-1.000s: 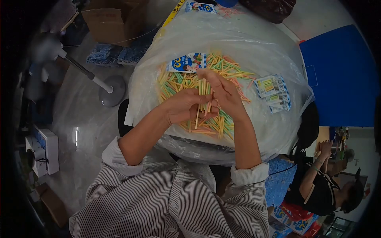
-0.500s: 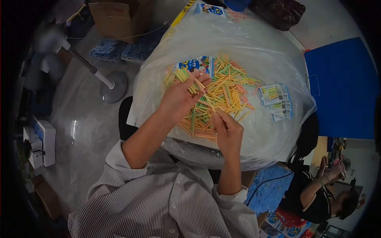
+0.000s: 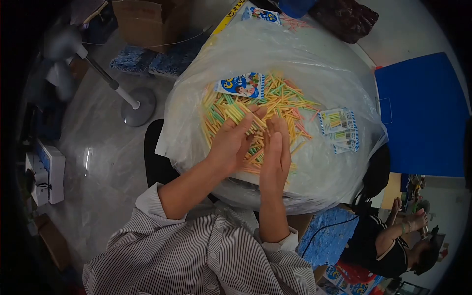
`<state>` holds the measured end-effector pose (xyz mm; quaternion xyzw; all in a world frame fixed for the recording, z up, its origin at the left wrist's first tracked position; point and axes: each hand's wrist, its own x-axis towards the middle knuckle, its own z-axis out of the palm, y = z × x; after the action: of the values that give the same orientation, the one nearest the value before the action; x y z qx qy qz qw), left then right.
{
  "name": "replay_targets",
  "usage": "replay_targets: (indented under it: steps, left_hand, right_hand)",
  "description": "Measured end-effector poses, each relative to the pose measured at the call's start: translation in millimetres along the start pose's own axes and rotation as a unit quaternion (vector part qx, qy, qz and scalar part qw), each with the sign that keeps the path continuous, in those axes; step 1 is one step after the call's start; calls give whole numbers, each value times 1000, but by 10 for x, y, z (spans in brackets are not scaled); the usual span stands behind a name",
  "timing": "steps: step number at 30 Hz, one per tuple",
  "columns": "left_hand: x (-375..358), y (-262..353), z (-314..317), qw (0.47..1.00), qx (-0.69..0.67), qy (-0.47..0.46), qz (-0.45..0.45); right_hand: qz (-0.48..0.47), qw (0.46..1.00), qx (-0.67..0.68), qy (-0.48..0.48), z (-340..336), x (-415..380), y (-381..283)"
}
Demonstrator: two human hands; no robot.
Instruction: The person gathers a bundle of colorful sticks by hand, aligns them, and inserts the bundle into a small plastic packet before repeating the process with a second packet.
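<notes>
My left hand [image 3: 231,145] is closed round a bundle of thin yellow, green and pink sticks [image 3: 239,114], held above a loose pile of the same sticks [image 3: 282,101]. Close on its right, my right hand [image 3: 275,152] is upright with its palm toward the bundle and its fingers stretched out near the stick ends. Whether it touches them cannot be made out. A blue and white printed packet [image 3: 243,86] lies at the back of the pile. To the right, several small packets with sticks [image 3: 339,129] overlap on the clear plastic sheet [image 3: 314,177].
A blue bin or panel [image 3: 423,113] stands at the right of the table. Another person [image 3: 393,241] is at the lower right, beside blue material [image 3: 329,233]. On the left are a fan stand [image 3: 138,105] and a cardboard box [image 3: 140,24].
My left hand has moved slightly down and right with the bundle. My right hand has moved up beside it, its fingers now stretched out rather than pinching a stick.
</notes>
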<state>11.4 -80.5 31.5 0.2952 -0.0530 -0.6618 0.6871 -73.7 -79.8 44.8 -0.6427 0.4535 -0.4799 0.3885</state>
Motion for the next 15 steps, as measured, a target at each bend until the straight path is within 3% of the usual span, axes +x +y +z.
replay_targets:
  steps: [1, 2, 6, 7, 8, 9, 10, 12, 13, 15]
  left_hand:
    - [2, -27, -4, 1000, -3, 0, 2]
    - [14, -69, -25, 1000, 8, -14, 5]
    - [52, -106, -154, 999, 27, -38, 1]
    - [41, -50, -182, 999, 27, -36, 1]
    - [15, 32, -202, 992, 61, -64, -90]
    - [-8, 100, -214, 975, 92, -92, -182]
    - [-32, 142, -228, 974, 88, -89, -187]
    - [-137, 156, -283, 934, 126, -166, -290]
    - [-185, 143, -303, 931, 119, -160, -304]
    - [-233, 137, -327, 904, 157, -249, -309]
  right_hand:
    - [76, 982, 175, 5, 69, -56, 44]
    - [150, 927, 344, 9, 103, -82, 69]
    - [173, 928, 328, -33, 105, -44, -1]
    - [78, 985, 154, -4, 9, -36, 78]
    - [-20, 999, -27, 24, -89, -19, 126]
    - [-17, 999, -29, 22, -172, 41, 130]
    - [-9, 998, 10, -67, -254, 129, 132]
    - [26, 967, 92, -235, -380, 195, 147]
    - [42, 968, 90, -232, -402, 208, 152]
    - [82, 923, 136, -350, -416, 262, 148]
